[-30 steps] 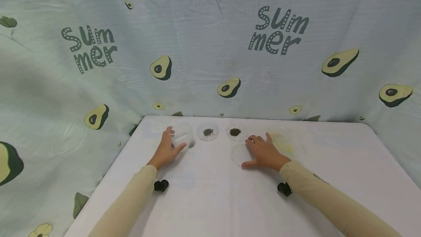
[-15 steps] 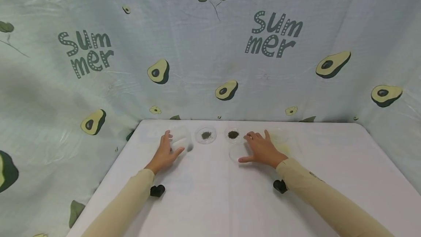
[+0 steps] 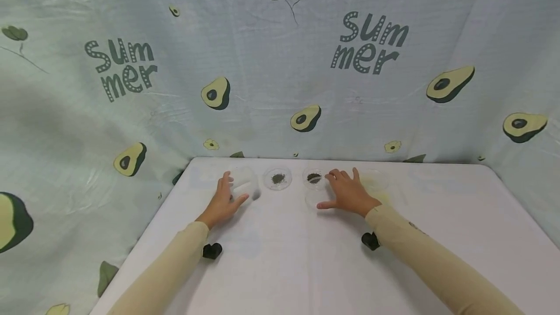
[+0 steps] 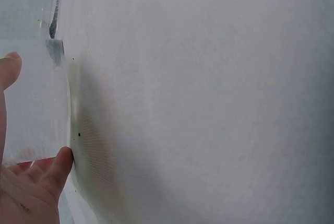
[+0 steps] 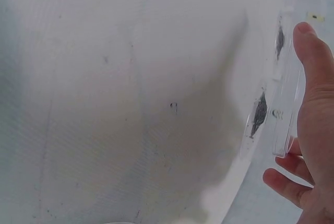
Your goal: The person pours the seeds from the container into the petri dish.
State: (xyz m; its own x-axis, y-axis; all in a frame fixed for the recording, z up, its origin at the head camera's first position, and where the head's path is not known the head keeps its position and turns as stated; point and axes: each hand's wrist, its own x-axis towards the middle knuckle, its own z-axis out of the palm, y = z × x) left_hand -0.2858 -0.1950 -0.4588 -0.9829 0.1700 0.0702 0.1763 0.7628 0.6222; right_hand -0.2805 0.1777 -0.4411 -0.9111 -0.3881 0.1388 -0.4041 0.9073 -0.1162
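My left hand [image 3: 220, 203] grips a clear plastic container [image 3: 243, 183] near the table's back left, thumb on the near side and fingers behind; a grey patch shows at its lower right. The left wrist view shows thumb and fingers around its clear wall [image 4: 34, 98]. My right hand [image 3: 350, 196] holds a clear round dish lid [image 3: 314, 200], seen edge-on between thumb and fingers as a thin clear lid [image 5: 287, 122]. The lid's far edge overlaps a petri dish of dark flakes [image 3: 314, 178]. Left of that stands another petri dish [image 3: 277, 179] with grey-green flakes.
Beyond my right hand lies a clear dish over a pale yellow patch [image 3: 376, 179]. A white table [image 3: 280, 266] runs back to a hanging cloth [image 3: 258, 52] printed with avocados. Black heart-shaped pieces [image 3: 212, 251] sit at both wrists.
The right hand has brought the lid slightly away from me, so its edge now overlaps the dark-flake dish. The left hand stays around the container; the head view shifted a little.
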